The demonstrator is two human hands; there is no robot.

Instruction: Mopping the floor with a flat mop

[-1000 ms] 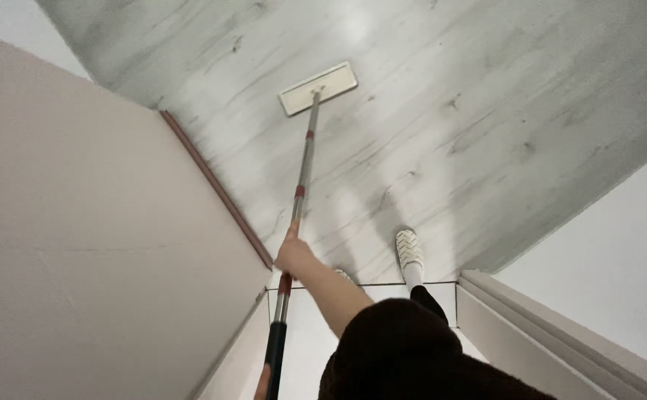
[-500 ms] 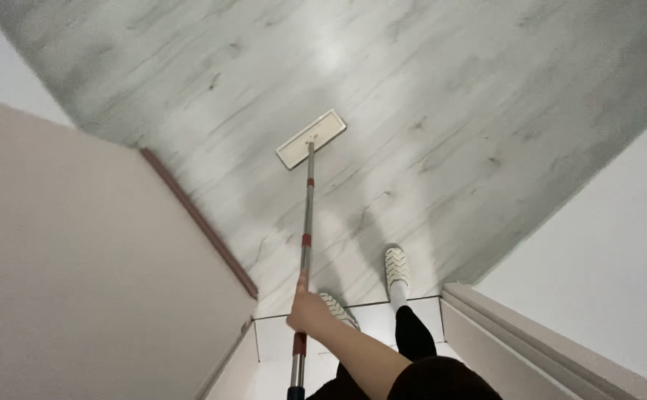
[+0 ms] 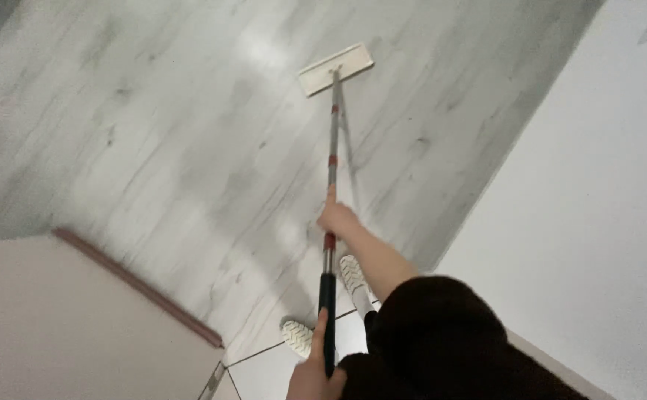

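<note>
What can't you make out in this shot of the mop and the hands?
- Left hand, head view: cut off by the bottom edge; only thumb and part of the palm show on the black grip.
- Right hand: its fingers are hidden behind the mop pole.
- Mop head: its underside is hidden against the floor.
- Floor at left: motion-blurred.
</note>
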